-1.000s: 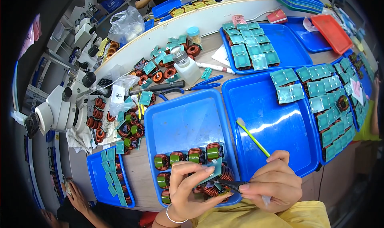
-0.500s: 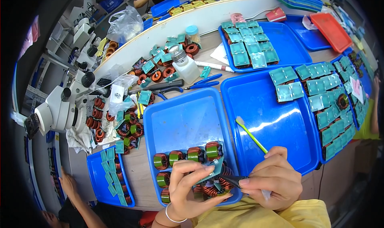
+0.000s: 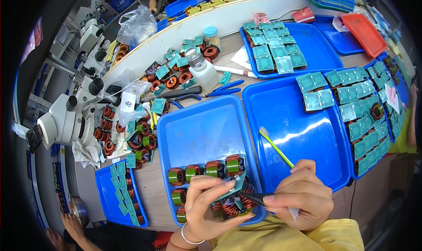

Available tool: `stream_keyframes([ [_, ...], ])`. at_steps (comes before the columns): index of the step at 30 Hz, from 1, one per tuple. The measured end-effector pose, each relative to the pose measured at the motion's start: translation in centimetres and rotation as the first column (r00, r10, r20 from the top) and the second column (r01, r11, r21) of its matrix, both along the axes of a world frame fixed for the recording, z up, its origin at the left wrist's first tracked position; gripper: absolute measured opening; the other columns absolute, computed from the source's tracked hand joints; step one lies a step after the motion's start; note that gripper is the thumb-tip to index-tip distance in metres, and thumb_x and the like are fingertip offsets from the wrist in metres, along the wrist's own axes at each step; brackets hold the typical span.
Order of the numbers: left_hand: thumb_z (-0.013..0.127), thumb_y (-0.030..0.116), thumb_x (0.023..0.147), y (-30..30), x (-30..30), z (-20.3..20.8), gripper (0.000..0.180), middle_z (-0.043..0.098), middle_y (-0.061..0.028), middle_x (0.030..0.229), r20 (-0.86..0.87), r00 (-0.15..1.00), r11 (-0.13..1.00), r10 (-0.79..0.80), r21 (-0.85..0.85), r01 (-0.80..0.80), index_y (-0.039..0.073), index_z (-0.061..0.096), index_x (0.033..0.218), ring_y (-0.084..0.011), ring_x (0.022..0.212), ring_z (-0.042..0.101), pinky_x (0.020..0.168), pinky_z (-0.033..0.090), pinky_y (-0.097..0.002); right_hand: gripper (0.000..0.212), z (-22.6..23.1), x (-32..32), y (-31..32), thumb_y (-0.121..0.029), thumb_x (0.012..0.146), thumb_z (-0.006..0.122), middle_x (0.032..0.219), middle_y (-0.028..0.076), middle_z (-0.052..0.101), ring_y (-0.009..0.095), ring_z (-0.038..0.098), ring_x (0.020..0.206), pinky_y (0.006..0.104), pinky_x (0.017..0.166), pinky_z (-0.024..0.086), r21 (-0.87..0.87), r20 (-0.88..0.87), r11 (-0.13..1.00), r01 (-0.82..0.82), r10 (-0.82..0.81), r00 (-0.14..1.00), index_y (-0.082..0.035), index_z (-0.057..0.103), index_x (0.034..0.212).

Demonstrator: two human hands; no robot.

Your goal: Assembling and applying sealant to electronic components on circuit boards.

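At the front of the middle blue tray (image 3: 163, 132), my left hand (image 3: 205, 207) grips a copper-wound toroidal coil (image 3: 230, 208) with a small green plate (image 3: 237, 184) on it. My right hand (image 3: 303, 198) is closed around a pointed black tool, which looks like tweezers (image 3: 255, 197); its tip is at the coil, and whether it touches I cannot tell. A thin green brush (image 3: 276, 147) with a pale tip also sticks out of my right hand toward the upper left. Behind my left hand, coils with green bands (image 3: 214, 168) stand in the tray.
At right, blue trays (image 3: 255, 90) hold plated coils (image 3: 360, 119). A glass bottle (image 3: 203, 70), blue-handled pliers (image 3: 224, 89) and loose coils (image 3: 172, 82) lie behind. A microscope (image 3: 61, 119) and small tray (image 3: 102, 185) stand left. Another person's hand (image 3: 72, 224) is at lower left.
My hands stay almost in place at the coil. The other person's hand at lower left has moved down, and a round metal bowl now shows beside it. A person's hands at the top have shifted.
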State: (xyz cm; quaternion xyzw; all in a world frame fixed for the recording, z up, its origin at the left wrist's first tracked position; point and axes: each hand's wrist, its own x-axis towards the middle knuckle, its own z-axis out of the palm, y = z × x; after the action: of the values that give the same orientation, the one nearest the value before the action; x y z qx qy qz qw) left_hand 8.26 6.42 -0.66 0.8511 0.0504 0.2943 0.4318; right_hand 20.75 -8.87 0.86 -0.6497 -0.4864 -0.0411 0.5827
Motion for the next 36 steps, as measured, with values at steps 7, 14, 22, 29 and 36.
stream_keyframes([
  [7,0.088,0.017,0.047,0.04,-0.01,0.18,0.068,0.049,-0.0103,0.095,-0.007,1.0,1.0,-0.002,0.01,0.002,0.0,0.058,0.106,-0.0214,0.082,0.05,0.068,0.043,-0.0298,0.031,0.03,-0.02,-0.07,-0.004,0.058,0.077,0.067,-0.002,0.062,0.012,0.055,0.06,0.0257,0.062,0.036,0.005,-0.017,1.0,-0.022,0.022,1.0,-0.009,0.069,0.087],
  [14,0.088,0.018,0.047,0.07,0.01,0.58,0.068,0.049,-0.0098,0.093,-0.018,1.0,0.999,0.008,0.041,-0.007,0.0,0.058,0.105,-0.0206,0.08,0.049,0.066,0.042,-0.0289,0.032,-0.03,-0.09,0.12,-0.004,0.057,0.078,0.066,-0.002,0.061,0.011,0.055,0.06,0.0257,0.062,0.035,0.0,-0.018,1.0,-0.009,0.009,1.0,-0.009,0.069,0.087],
  [22,0.088,0.017,0.047,0.04,0.02,0.53,0.068,0.049,-0.0093,0.092,-0.011,1.0,0.999,0.01,0.042,-0.009,0.0,0.058,0.105,-0.0209,0.079,0.049,0.065,0.042,-0.0297,0.031,-0.09,-0.17,0.12,-0.003,0.057,0.077,0.067,-0.002,0.062,0.012,0.055,0.06,0.0264,0.061,0.035,0.016,-0.016,1.0,-0.008,0.008,1.0,-0.009,0.069,0.086],
  [29,0.088,0.018,0.046,0.04,0.03,0.45,0.068,0.048,-0.0086,0.092,-0.005,1.0,0.997,0.02,0.08,-0.019,0.0,0.059,0.105,-0.0204,0.077,0.049,0.064,0.041,-0.0294,0.03,-0.15,-0.19,0.25,-0.003,0.057,0.077,0.067,-0.002,0.062,0.012,0.056,0.06,0.0262,0.061,0.035,0.027,-0.025,1.0,0.013,-0.012,1.0,-0.009,0.069,0.086],
  [36,0.088,0.018,0.045,0.02,0.01,0.47,0.068,0.048,-0.0083,0.091,-0.012,1.0,0.997,0.025,0.068,-0.024,0.0,0.059,0.105,-0.0203,0.077,0.048,0.064,0.041,-0.0291,0.03,-0.21,-0.17,0.21,-0.003,0.058,0.077,0.067,-0.002,0.062,0.012,0.056,0.06,0.0259,0.061,0.035,0.01,-0.022,1.0,-0.002,0.002,1.0,-0.009,0.069,0.086],
])
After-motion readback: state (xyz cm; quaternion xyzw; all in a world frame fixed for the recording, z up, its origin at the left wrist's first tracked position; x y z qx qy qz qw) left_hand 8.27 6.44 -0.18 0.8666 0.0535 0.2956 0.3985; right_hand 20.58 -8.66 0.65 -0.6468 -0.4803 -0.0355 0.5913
